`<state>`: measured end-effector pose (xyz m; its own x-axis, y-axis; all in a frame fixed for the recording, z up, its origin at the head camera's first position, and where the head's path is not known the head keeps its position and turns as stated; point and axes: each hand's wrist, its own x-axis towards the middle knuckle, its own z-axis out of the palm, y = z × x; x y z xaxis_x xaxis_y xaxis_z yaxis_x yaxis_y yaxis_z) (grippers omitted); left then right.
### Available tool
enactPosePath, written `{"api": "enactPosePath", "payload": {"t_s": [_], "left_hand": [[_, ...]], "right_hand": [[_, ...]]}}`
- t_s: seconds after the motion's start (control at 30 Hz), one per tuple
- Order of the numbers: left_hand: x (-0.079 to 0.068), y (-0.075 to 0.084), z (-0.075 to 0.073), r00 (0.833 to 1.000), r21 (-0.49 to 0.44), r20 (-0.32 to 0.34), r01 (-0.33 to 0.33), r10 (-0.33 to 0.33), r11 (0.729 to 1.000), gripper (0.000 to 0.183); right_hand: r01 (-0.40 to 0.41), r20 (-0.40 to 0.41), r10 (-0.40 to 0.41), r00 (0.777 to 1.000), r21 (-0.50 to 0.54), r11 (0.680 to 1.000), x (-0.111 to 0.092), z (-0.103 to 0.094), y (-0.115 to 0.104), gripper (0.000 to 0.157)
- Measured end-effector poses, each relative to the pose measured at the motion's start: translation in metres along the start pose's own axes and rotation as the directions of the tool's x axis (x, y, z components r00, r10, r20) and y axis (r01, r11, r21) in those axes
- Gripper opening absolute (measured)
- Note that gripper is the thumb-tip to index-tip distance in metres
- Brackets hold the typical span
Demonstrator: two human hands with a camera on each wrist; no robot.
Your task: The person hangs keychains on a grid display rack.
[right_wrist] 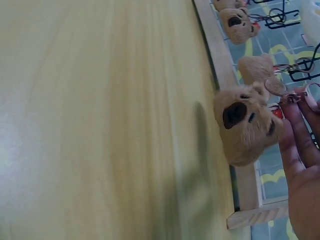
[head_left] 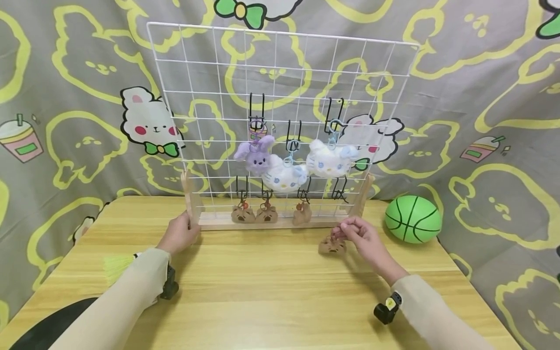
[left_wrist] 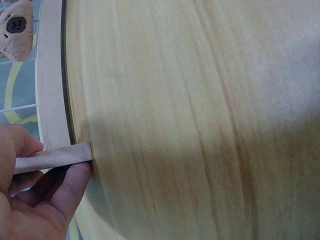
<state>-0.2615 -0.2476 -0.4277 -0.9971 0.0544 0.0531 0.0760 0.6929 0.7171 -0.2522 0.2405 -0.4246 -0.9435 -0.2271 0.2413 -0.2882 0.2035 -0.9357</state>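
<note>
My right hand (head_left: 365, 245) pinches the metal ring of a brown bear plush keychain (head_left: 332, 246), which hangs below the fingers in front of the rack's right end. In the right wrist view the bear (right_wrist: 247, 125) shows its dark nose and a red bead by the ring. At the other end, my left hand (head_left: 179, 234) grips the rack's wooden side support (left_wrist: 55, 157) between thumb and fingers. Between the hands stands a white wire grid rack (head_left: 280, 33) on a wooden base (head_left: 258, 225). Three similar brown bear keychains (head_left: 267, 214) hang along its bottom row.
Higher on the grid hang a purple rabbit plush (head_left: 258, 158) and two white cat plushes (head_left: 330, 160). A black hook (head_left: 339, 188) sits at the lower right. A green ball (head_left: 413, 219) rests right of the rack; a black round object (head_left: 52, 323) lies near left.
</note>
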Motion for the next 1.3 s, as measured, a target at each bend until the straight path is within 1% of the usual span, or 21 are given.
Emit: {"api": "enactPosePath", "payload": {"t_s": [0.17, 0.23, 0.4, 0.57, 0.63, 0.87, 1.03, 1.1, 1.17, 1.3], "left_hand": [[0.0, -0.001, 0.0, 1.0, 0.003, -0.002, -0.003, 0.003, 1.0, 0.055], [0.0, -0.001, 0.0, 1.0, 0.0, 0.001, 0.004, -0.004, 1.0, 0.056], [0.0, -0.001, 0.001, 1.0, -0.002, 0.004, 0.015, -0.015, 1.0, 0.056], [0.001, 0.0, 0.001, 1.0, -0.005, 0.003, 0.017, -0.017, 1.0, 0.056], [0.002, 0.0, 0.001, 1.0, -0.006, 0.001, 0.016, -0.016, 1.0, 0.056], [0.001, 0.001, -0.001, 1.0, 0.003, -0.009, 0.006, -0.006, 1.0, 0.055], [0.002, -0.001, -0.003, 1.0, 0.012, -0.015, 0.004, -0.003, 1.0, 0.053], [0.002, -0.001, -0.003, 1.0, 0.013, -0.013, 0.002, -0.002, 1.0, 0.053], [0.003, -0.001, -0.003, 1.0, 0.013, -0.008, 0.008, -0.007, 1.0, 0.054], [0.004, -0.001, -0.001, 1.0, 0.005, -0.003, 0.008, -0.008, 1.0, 0.054]], "right_hand": [[0.021, -0.081, -0.017, 0.997, 0.044, 0.999, 0.005, -0.001, -0.008, 0.024], [0.023, -0.113, -0.018, 0.993, 0.042, 0.999, 0.007, -0.002, -0.011, 0.025], [0.02, -0.177, -0.021, 0.984, -0.008, 1.0, 0.012, -0.005, -0.019, 0.032], [0.034, -0.217, -0.032, 0.976, 0.005, 0.999, 0.021, -0.008, -0.02, 0.033], [0.026, -0.226, -0.024, 0.974, 0.006, 1.0, 0.026, -0.009, -0.021, 0.033], [-0.029, -0.264, 0.017, 0.964, -0.042, 0.999, 0.042, -0.009, -0.024, 0.03], [-0.051, -0.284, 0.042, 0.958, -0.025, 0.998, 0.051, -0.006, -0.024, 0.029], [-0.061, -0.284, 0.054, 0.957, -0.015, 0.998, 0.054, -0.005, -0.023, 0.028], [-0.074, -0.288, 0.068, 0.955, -0.008, 0.997, 0.056, -0.005, -0.021, 0.023], [-0.095, -0.26, 0.09, 0.961, -0.006, 0.995, 0.06, -0.004, -0.018, 0.017]]}}
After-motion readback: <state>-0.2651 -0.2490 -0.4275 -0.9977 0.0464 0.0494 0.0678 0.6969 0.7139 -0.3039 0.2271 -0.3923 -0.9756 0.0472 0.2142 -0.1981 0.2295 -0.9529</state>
